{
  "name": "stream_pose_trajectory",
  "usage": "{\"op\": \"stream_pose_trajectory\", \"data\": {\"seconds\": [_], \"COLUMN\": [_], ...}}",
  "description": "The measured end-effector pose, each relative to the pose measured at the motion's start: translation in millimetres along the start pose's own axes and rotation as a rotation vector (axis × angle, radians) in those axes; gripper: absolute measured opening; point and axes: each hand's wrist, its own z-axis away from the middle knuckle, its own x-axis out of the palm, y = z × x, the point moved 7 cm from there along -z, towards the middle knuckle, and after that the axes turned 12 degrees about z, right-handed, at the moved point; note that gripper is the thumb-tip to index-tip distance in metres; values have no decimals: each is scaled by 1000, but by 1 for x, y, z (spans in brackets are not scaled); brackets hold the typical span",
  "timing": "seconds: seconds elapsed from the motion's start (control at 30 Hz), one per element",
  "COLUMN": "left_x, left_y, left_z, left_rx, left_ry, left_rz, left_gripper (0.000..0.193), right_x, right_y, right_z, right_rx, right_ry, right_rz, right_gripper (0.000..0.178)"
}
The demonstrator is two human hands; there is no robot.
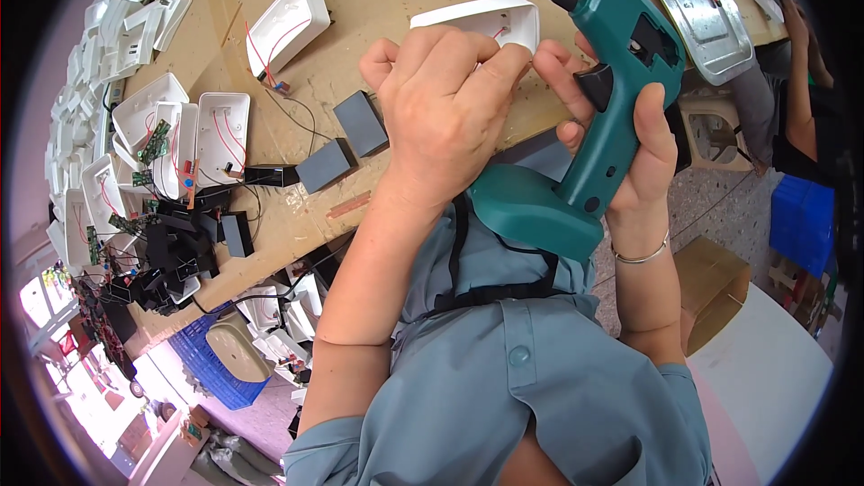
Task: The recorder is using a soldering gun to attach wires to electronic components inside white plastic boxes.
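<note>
A white plastic housing (pixel 472 12) lies on the table just beyond my left hand, with a bit of red wire inside it. My left hand (pixel 445 108) is closed over the housing's near edge, fingers bent and pressed together. Whatever those fingers pinch is hidden behind them. My right hand (pixel 643 148) is wrapped round the handle of a teal pistol-shaped soldering gun (pixel 603 153) with a black trigger and a thin metal tube at its nose. The gun's nose points up and left, and its tip is out of the picture.
Two grey blocks (pixel 326 165) lie left of my left hand. Beyond them sits another wired white housing (pixel 292 25). Housings, circuit boards and black parts (pixel 175 247) are heaped at left. A metal tray (pixel 697 13) lies far right; another person's arm (pixel 797 63) shows beyond it.
</note>
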Motion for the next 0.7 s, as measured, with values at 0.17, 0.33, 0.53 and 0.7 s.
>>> {"op": "stream_pose_trajectory", "data": {"seconds": [0.17, 0.33, 0.53, 0.7], "left_x": [-2, -6, 3, 9], "left_y": [-2, -6, -11, -17], "left_z": [0, -5, -12, -12], "left_rx": [21, -52, -110, -144], "left_ry": [49, 46, -13, -57], "left_rz": [54, -73, -134, -216], "left_gripper": [18, 13, 7, 7], "right_x": [-1, -1, -20, -27], "right_y": [2, -11, -33, -50], "right_z": [-2, 8, 57, 93], "right_rx": [18, -67, -139, -188], "right_ry": [-9, -4, 42, 254], "right_rz": [-10, 21, 211, 659], "right_gripper": [70, 71, 82, 81]}}
